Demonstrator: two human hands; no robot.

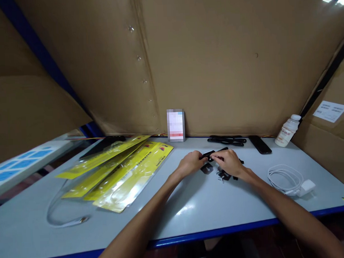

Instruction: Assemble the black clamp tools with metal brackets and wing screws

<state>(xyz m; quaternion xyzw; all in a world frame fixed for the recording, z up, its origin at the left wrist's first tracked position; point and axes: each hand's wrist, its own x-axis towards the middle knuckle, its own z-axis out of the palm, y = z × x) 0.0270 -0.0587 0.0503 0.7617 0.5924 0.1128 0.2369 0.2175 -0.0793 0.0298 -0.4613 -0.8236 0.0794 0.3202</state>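
One black strip [209, 154] is being held over the table [235, 206]: left hand [192, 163] clasping, right hand [229, 162] pinching at it (contact partly hidden). Loose screws [220, 178] are lying just below; risk: a right-hand brush could be scattering them. Yellow packets [146, 164] are crowding the left; bare table is stretching toward the front edge [210, 232].

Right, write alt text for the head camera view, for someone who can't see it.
A left hand holds a small black part over a pale table, with the right hand close against it. Silver screws lie near the right hand. Yellow packets lie to the left, a coiled white cable and a bottle to the right.
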